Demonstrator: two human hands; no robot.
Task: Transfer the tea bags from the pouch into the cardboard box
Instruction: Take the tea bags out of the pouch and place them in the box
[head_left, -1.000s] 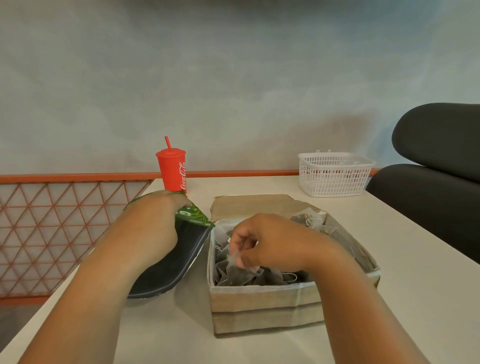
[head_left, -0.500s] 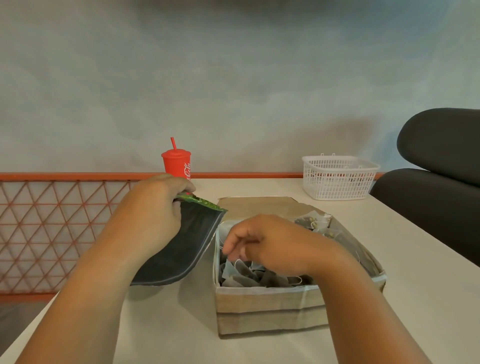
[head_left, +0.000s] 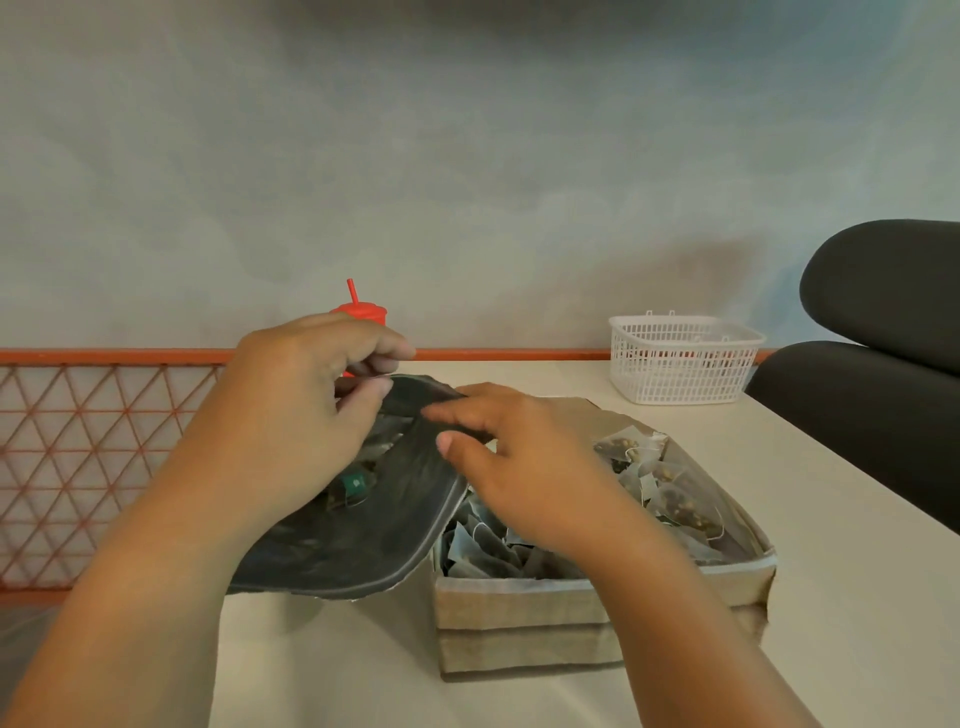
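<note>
Tea bags (head_left: 670, 499) sit heaped in the open cardboard box (head_left: 519, 618) on the table (head_left: 857, 597), while the dark pouch (head_left: 374, 525) is held up just left of it, its mouth at the box's near-left corner. Left hand (head_left: 291, 410) pinches the pouch's upper rim between thumb and fingers, and right hand (head_left: 519, 462) has its fingertips curled on the opposite lip, spreading the opening. A green-tagged bag (head_left: 356, 483) shows inside the pouch, below both grips.
</note>
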